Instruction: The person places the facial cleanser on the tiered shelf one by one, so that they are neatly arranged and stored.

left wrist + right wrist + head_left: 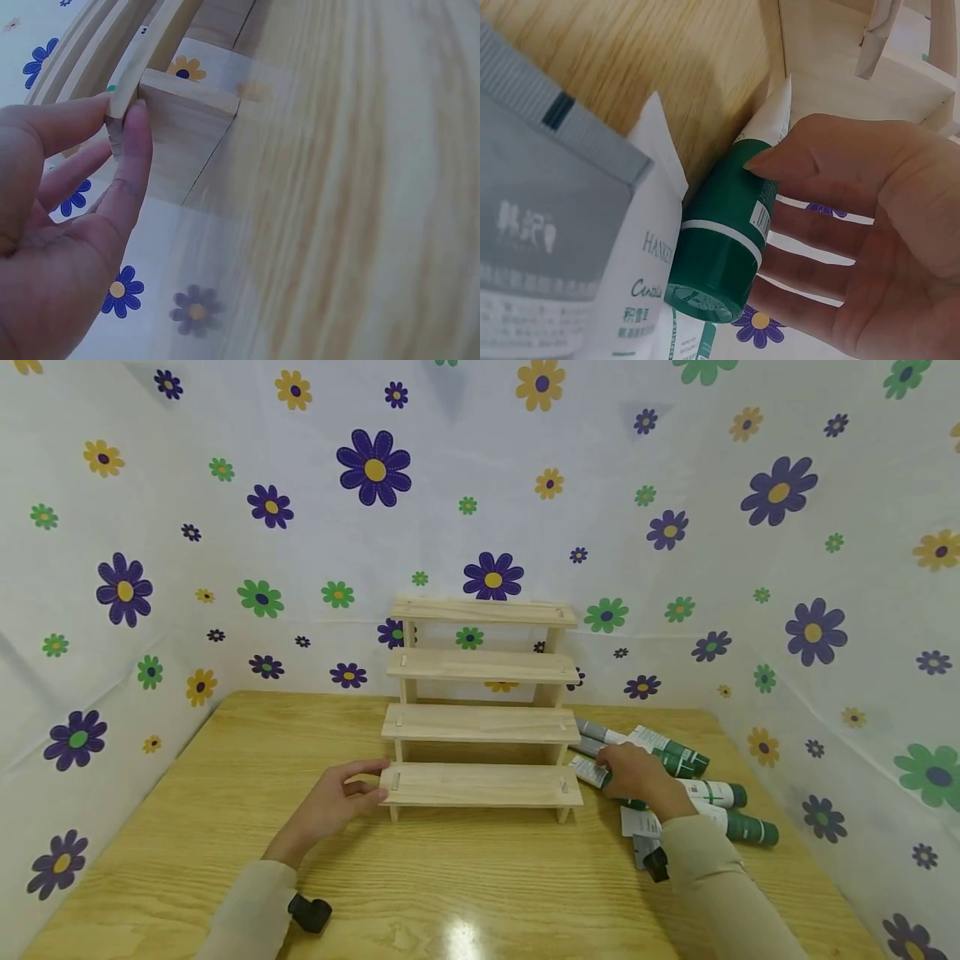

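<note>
A four-tier wooden step shelf [480,723] stands on the table in the head view. My left hand [336,803] pinches the left end of its lowest board [129,90] between thumb and fingers. To the right of the shelf, my right hand [637,777] is over a group of squeeze tubes. In the right wrist view, its thumb lies on a green-and-white squeeze tube [724,217], with the fingers on the tube's other side; their tips are partly hidden. A grey tube [547,210] and a white tube [645,262] lie beside it.
More squeeze tubes, one with a green cap [752,828], lie on the right part of the wooden table [450,885]. White cloth [480,460] printed with flowers hangs behind the table and along both sides.
</note>
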Tool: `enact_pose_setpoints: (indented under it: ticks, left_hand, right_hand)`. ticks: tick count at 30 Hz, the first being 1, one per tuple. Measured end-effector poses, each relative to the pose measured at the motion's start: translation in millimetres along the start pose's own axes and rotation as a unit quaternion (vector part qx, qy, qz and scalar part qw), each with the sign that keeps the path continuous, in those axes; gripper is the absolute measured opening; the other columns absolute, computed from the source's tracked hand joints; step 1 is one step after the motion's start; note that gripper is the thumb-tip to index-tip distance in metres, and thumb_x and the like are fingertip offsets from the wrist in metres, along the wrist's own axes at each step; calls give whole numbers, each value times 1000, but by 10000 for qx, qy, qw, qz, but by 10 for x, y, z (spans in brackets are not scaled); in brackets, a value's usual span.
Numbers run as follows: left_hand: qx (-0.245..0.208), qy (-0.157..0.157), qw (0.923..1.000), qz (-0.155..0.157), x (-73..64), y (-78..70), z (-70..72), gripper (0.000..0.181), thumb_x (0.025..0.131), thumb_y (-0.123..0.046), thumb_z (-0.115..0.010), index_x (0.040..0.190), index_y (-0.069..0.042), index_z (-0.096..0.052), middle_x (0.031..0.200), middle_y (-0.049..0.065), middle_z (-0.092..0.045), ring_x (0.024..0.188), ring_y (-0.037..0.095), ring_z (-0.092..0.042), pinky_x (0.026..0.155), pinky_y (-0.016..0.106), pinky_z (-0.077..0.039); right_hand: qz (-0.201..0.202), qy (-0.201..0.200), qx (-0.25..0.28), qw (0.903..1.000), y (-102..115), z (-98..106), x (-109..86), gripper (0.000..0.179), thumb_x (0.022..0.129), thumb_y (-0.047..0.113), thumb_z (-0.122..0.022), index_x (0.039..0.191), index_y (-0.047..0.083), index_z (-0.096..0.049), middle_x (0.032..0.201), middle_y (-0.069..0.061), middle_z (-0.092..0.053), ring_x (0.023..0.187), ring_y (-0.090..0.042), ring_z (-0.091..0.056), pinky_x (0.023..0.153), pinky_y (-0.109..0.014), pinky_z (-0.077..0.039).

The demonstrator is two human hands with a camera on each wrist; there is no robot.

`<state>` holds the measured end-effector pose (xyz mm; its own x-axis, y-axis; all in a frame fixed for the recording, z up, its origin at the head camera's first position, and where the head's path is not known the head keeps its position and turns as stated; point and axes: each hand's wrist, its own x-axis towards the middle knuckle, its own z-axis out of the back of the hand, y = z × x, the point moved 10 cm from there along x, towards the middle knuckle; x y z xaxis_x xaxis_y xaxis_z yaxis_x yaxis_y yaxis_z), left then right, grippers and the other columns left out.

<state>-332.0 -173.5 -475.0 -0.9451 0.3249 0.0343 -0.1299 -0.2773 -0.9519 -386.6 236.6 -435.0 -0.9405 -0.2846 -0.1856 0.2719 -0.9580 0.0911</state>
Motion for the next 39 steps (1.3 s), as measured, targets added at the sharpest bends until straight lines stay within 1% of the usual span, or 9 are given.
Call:
enact_pose_setpoints:
  ticks: [4, 9, 14, 17, 21, 24, 28, 31, 39]
  left_hand:
    - [49, -106, 9999, 65, -2, 11, 26, 53, 100, -16, -69, 150, -5, -52, 152, 24, -51, 109, 17, -70, 88, 28, -62]
    - [31, -175, 9997, 162, 8, 10, 36, 54, 99, -14, -70, 149, -5, -53, 152, 24, -52, 114, 27, -70, 88, 29, -63]
    - [55, -255, 9995, 172, 18, -7, 47, 54, 98, -13, -71, 148, -2, -54, 150, 26, -53, 117, 32, -69, 88, 27, -62]
    - [61, -273, 9995, 173, 19, -6, 48, 53, 98, -13, -71, 147, -1, -54, 148, 27, -54, 116, 32, -69, 87, 25, -62]
    - [13, -280, 9994, 209, 29, 10, 48, 53, 98, -12, -72, 147, -1, -55, 148, 27, -54, 115, 31, -70, 87, 28, -63]
    - [-17, -300, 9992, 256, 33, 18, 51, 52, 98, -11, -71, 147, -2, -55, 149, 26, -54, 114, 30, -70, 87, 29, -63]
    - [-26, -305, 9992, 244, 30, 9, 56, 52, 97, -10, -72, 146, -1, -56, 148, 27, -55, 113, 30, -70, 86, 28, -63]
    - [-30, -293, 9994, 200, 28, 6, 59, 52, 97, -10, -72, 146, 0, -56, 147, 27, -55, 112, 30, -71, 86, 29, -63]
    - [-37, -301, 9993, 221, 16, -1, 58, 52, 97, -11, -73, 145, -2, -57, 147, 26, -56, 112, 28, -71, 86, 30, -64]
  right_hand:
    - [-65, -93, -202, 9997, 30, -28, 24, 30, 79, 8, -77, 108, 2, -73, 95, -12, -72, 81, -27, -64, 68, -47, -56]
    - [-122, -229, -273, 9993, 62, -49, 39, 15, 84, 14, -79, 92, 7, -69, 84, -10, -68, 72, -26, -61, 62, -45, -52]
    - [-87, -355, -4, 9993, 40, -31, 34, 12, 85, 14, -76, 92, 8, -68, 83, -7, -66, 70, -23, -56, 59, -39, -46]
    - [-69, -317, 222, 9992, -1, -19, 28, 13, 85, 12, -71, 97, 7, -69, 85, -8, -65, 70, -23, -53, 58, -37, -42]
    - [-61, -229, 602, 9979, -69, 21, 28, 24, 83, 10, -70, 105, 3, -72, 89, -10, -68, 72, -23, -55, 61, -37, -46]
    - [114, -310, 915, 9953, -85, 101, 15, 18, 82, 8, -70, 99, 2, -70, 83, -9, -67, 70, -21, -53, 61, -33, -44]
    - [391, -561, 1180, 9907, -81, 258, -38, 8, 85, 8, -71, 89, 2, -66, 77, -9, -65, 67, -19, -48, 61, -30, -39]
    - [398, -668, 1297, 9885, -108, 346, -62, 12, 88, 10, -72, 88, -1, -66, 81, -12, -68, 69, -20, -51, 63, -32, -42]
    - [514, -919, 1630, 9810, -176, 526, -91, 21, 92, 13, -72, 103, -4, -68, 102, -22, -72, 82, -25, -61, 73, -43, -54]
